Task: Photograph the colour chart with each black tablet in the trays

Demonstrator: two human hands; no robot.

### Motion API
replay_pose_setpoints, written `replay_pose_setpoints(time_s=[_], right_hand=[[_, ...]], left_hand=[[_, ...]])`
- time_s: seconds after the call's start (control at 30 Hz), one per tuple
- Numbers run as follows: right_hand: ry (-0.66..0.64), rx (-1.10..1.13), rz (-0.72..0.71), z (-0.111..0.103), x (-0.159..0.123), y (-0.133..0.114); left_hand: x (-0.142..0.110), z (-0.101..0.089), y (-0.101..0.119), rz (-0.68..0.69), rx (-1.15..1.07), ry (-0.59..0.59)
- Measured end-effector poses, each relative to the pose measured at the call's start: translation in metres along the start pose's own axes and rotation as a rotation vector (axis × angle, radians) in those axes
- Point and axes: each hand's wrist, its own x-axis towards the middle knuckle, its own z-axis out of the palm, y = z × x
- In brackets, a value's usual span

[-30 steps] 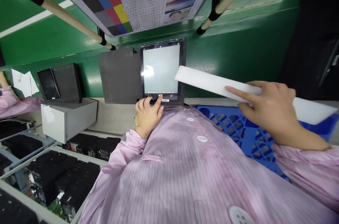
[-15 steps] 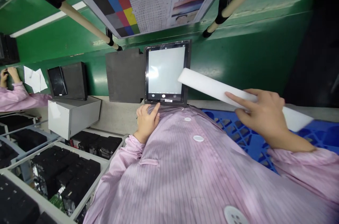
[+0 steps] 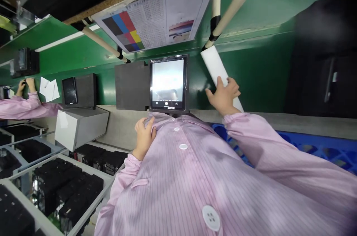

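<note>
A tablet [image 3: 168,80] with a lit, camera-like screen rests in a dark foam block [image 3: 187,91] on the green bench, in front of my body. My left hand [image 3: 144,135] hovers by my shirt, below the tablet's near edge; its fingers are loosely bent and apart, holding nothing. To the tablet's right, a long white bar [image 3: 214,63], perhaps foam or a box, lies slanted on the bench. Over its near half is my right hand [image 3: 224,96], with fingers spread on top and the thumb stuck out to the left, off the bar.
A flat dark foam pad [image 3: 131,86] adjoins the tablet on the left. Above hangs a printed colour chart [image 3: 156,20] between pale poles [image 3: 237,5]. Farther left are another tablet [image 3: 69,90], papers [image 3: 49,89] and a co-worker's hands [image 3: 27,85]. Blue crates [image 3: 315,148] stand below right.
My right hand has brought the white bar left and away from me, down onto the bench, and its grip has loosened. My left hand has drawn back from the tablet's edge.
</note>
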Motion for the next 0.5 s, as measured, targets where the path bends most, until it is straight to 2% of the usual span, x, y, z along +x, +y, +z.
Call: replay_pose_setpoints(time_s=[0.1,0.2,0.27,0.37,0.5], right_hand=[[-0.182,0.214,-0.124,0.016,-0.018,-0.015],[-0.323,0.374,-0.208,0.033,-0.037,-0.031],[-0.327,0.419,-0.214,0.040,-0.048,-0.042],[-0.266,0.426,-0.181,0.042,-0.056,-0.056],[-0.193,0.409,-0.103,0.037,-0.056,-0.064]], left_hand=[[0.009,-0.004,-0.002,0.000,-0.013,-0.014],[0.033,-0.008,-0.005,0.041,-0.035,-0.043],[0.054,-0.011,-0.008,0.080,-0.052,-0.061],[0.084,-0.015,-0.018,0.150,-0.087,-0.085],[0.118,-0.016,-0.043,0.266,-0.162,-0.142]])
